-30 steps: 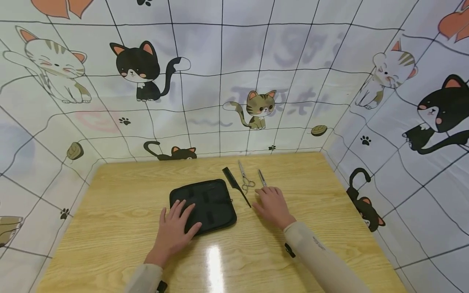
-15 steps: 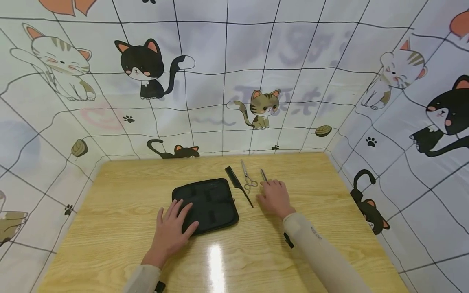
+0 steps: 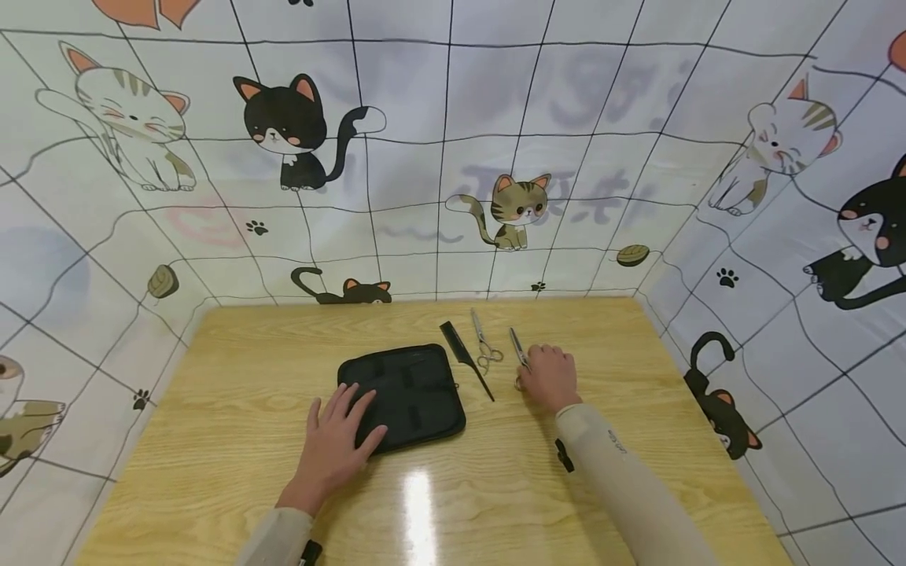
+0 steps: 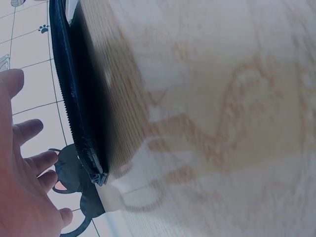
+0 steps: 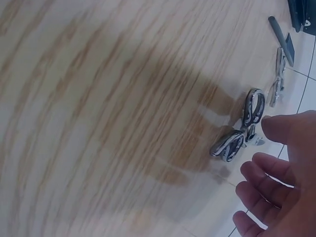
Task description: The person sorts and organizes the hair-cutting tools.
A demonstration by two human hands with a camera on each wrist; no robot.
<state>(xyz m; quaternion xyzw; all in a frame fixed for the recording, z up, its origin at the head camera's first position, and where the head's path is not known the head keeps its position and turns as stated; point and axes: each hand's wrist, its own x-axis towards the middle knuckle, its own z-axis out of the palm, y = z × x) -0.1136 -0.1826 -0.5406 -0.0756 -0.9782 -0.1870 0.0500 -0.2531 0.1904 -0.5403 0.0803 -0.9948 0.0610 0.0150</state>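
Observation:
A black zippered case (image 3: pixel 418 393) lies flat on the wooden table, its zipped edge showing in the left wrist view. My left hand (image 3: pixel 334 442), fingers spread, is at the near left corner of the case. Right of the case lie a black tail comb (image 3: pixel 465 354) and silver scissors (image 3: pixel 483 334). Farther right is a second pair of scissors (image 3: pixel 518 346), partly covered in the head view by my right hand (image 3: pixel 554 377). The right wrist view shows its finger loops (image 5: pixel 254 106) on the table. My right thumb is close to them, the other fingers loosely bent and holding nothing.
The wooden table (image 3: pixel 495 487) ends at a cat-patterned cloth wall (image 3: pixel 410 181) at the back. Similar cloth stands along the left and right sides.
My right hand has shifted a little right, uncovering more of the second scissors, which stay in place beside the others. My left hand stays by the case. The head view has turned slightly.

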